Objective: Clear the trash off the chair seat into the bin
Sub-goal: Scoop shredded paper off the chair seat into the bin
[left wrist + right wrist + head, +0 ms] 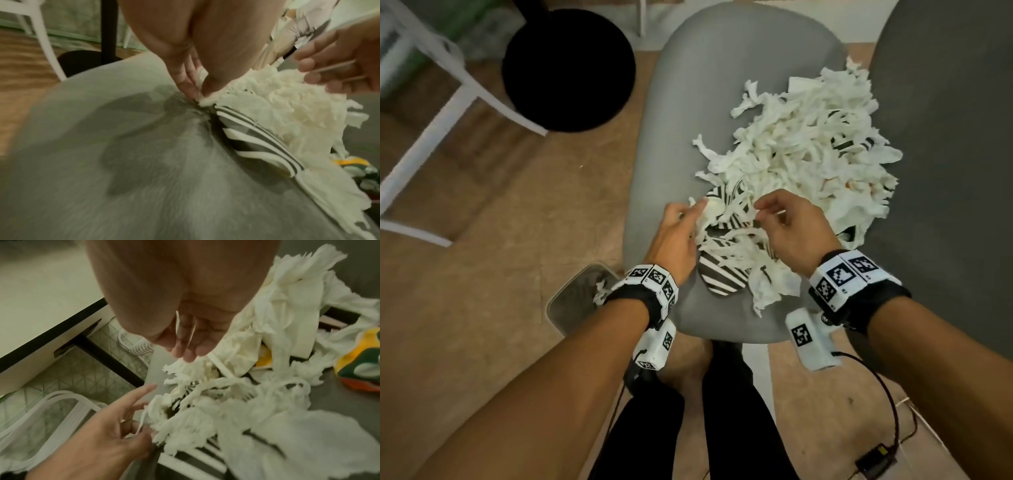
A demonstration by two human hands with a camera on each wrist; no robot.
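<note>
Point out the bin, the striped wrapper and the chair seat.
bin (571,301), head view, mesh inside near its rim.
striped wrapper (722,277), head view, its striped face.
chair seat (671,144), head view, bare grey left part.

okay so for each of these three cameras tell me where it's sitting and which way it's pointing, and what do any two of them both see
Head: worn on the head, facing down at the grey chair seat and its shredded tissue pile; shows both forearms, left hand and right hand.
Left wrist: looks along the left hand at the seat; right hand's fingertips show at its right edge.
Right wrist: looks along the right hand onto the pile; left hand at lower left.
Shared: all three see the striped paper under the tissue.
</note>
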